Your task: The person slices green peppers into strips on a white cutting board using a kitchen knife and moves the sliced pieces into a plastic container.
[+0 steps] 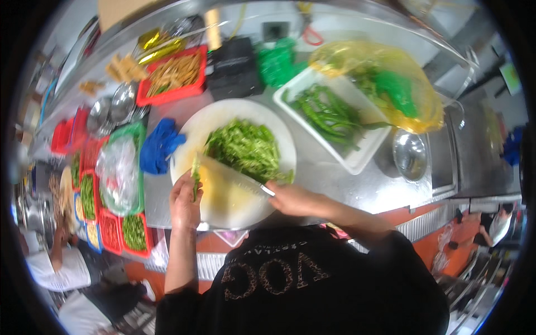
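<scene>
A round white cutting board (270,113) lies before me on the metal counter, with a heap of sliced green peppers (245,148) on its far half. My right hand (293,198) grips a cleaver (228,172) by its handle. The broad blade reaches left over the board, its far edge running along the near side of the heap. In my left hand (185,199), at the board's left edge, is a green pepper piece (195,173), held upright near the blade's tip. Parts of the board under the blade are hidden.
Right of the board stands a white basket (289,98) of long green peppers (324,111), beside a yellow plastic bag (427,109) and a metal bowl (410,155). At left are a blue cloth (161,146), a green basket (140,184) and several red trays (146,234). Other people work nearby.
</scene>
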